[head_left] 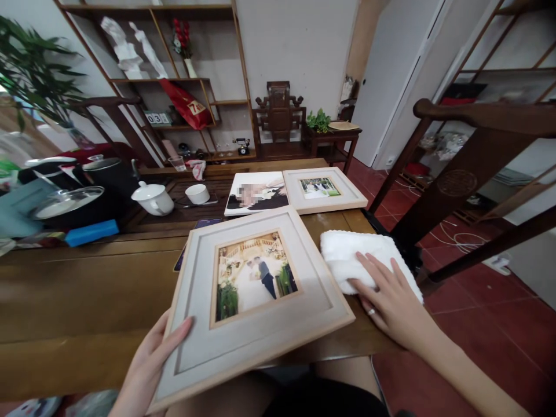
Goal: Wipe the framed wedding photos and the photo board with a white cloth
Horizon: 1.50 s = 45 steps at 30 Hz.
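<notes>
My left hand (pixel 156 353) grips the lower left edge of a light wooden picture frame (pixel 313 289), thumb on the front and the other fingers out of sight behind it. The frame is tilted toward me and holds a wedding photo (pixel 256 275) inside a wide pale mat. To its right, a white cloth (pixel 360 246) lies folded near the table edge. My right hand (pixel 386 295) rests on this cloth with its fingers spread, a ring on one of them. Behind the held frame, a second framed photo (pixel 321 188) and a flat photo panel (pixel 256 194) lie side by side.
On the left of the wooden table (pixel 87 301) stand a lidded white cup (pixel 153 198), a small white bowl (pixel 197 194), a glass-lidded pot (pixel 69 202) and a blue block (pixel 92 233). A dark wooden chair (pixel 460 168) stands close at the right edge.
</notes>
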{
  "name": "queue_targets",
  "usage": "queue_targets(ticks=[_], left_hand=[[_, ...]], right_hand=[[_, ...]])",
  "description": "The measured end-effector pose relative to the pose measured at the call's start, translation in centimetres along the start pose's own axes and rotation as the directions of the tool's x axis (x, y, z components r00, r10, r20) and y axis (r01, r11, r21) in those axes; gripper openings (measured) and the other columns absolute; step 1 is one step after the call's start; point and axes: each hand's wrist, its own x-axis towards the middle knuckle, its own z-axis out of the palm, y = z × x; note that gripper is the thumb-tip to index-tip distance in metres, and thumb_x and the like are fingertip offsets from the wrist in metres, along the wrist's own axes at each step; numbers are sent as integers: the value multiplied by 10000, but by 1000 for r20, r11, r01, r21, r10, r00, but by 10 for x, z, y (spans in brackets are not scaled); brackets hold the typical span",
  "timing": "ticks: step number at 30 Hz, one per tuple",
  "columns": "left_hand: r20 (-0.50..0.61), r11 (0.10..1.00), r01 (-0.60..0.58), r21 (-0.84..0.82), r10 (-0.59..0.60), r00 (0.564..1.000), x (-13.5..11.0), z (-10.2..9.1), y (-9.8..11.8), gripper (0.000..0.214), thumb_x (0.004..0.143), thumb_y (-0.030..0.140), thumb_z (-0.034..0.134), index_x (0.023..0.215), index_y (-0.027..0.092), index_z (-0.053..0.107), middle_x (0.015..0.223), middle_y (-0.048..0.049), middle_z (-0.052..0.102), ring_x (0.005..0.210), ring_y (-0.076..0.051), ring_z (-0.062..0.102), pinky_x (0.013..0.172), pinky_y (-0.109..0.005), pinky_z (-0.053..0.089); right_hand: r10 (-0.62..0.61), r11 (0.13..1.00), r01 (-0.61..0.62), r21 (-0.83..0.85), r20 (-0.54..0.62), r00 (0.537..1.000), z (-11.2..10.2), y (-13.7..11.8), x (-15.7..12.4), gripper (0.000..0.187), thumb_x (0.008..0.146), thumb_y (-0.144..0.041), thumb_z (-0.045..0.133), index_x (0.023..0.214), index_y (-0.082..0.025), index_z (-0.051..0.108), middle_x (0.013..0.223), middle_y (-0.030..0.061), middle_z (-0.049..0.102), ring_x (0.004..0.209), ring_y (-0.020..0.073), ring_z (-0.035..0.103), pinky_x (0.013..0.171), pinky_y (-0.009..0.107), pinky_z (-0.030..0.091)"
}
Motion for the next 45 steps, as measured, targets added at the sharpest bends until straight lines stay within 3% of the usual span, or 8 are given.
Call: queue_targets(ticks=[8,15,19,24,31,38,41,45], left_hand=[[100,996,15,-86,-7,995,2,23,-10,627,518,434,843,1067,227,620,904,-31,759,785,-262,730,599,-263,557],[178,998,-34,-55,43,983,6,39,-13,662,595,450,807,1171,230,566,967,-37,738,824,-242,713,645,-260,535],[241,998,-66,21,59,969,13,52,-15,639,680,490,748,1221,224,533,983,-38,723,872,-235,694,704,-277,531],[308,978,-165,125,119,944,23,65,-16,598,753,514,678,1236,219,487,1061,-52,703,973,-231,667,795,-304,530],[405,706,-574,416,421,812,44,74,-7,564,830,435,581,1303,157,451,1209,-135,601,1106,-289,605,953,-444,481],[622,309,-889,337,636,457,75,87,6,458,870,172,463,1326,211,477,1553,-113,234,1450,-290,197,1167,-527,215],[667,283,-903,322,609,429,84,89,8,475,872,122,402,1337,180,483,1571,-109,220,1467,-274,151,1182,-527,179],[668,302,-868,394,555,496,88,91,4,505,857,91,355,1343,104,491,1567,-126,249,1478,-285,85,1185,-546,155]], right_hand=[[67,990,-76,-117,-80,995,5,32,14,221,740,-180,534,918,-264,634,1082,164,622,1105,400,536,1041,764,158],[32,999,-28,16,-409,912,-1,41,10,97,741,-154,586,726,-250,593,1099,128,593,1010,335,567,812,507,502],[-202,969,240,61,-367,908,0,24,24,152,762,-51,557,772,-202,544,1093,142,563,986,295,557,823,507,501],[-129,977,152,147,-158,979,-2,17,44,262,686,39,485,855,-149,555,1230,229,474,1149,367,466,866,525,491],[-71,976,95,195,-125,990,10,28,51,261,623,4,511,819,-146,594,1289,218,504,1191,387,477,928,549,465],[-59,972,101,214,-197,979,15,24,52,188,663,-39,522,775,-158,614,1234,202,551,1134,369,506,880,542,473],[-68,977,111,184,-224,972,12,25,55,176,677,-51,517,769,-165,615,1204,196,571,1113,365,519,848,531,484],[-90,990,120,74,-320,943,9,32,66,165,687,-53,530,771,-158,625,1146,196,599,1020,347,565,790,489,505]])
